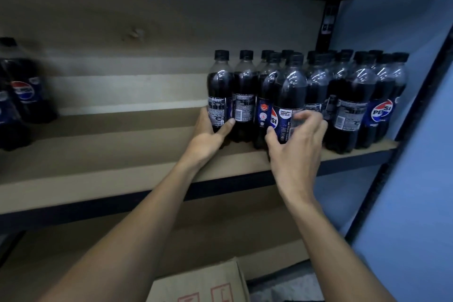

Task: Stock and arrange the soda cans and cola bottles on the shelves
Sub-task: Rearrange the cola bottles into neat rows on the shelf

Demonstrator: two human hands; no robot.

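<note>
The left hand [208, 136] grips the leftmost cola bottle [220, 91] on the shelf [110, 154]. The right hand [297, 141] wraps the front bottle [290, 91]. A careless nudge could topple the tightly packed neighbouring bottles [353, 95] off the near edge.

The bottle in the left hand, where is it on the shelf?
In the head view, the bottle held by the left hand is at the left end of the cola bottle group, on the right half of the shelf.

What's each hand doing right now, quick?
Left hand: grips the leftmost cola bottle low on its label.
Right hand: curled round the front cola bottle; fingers blurred.
</note>
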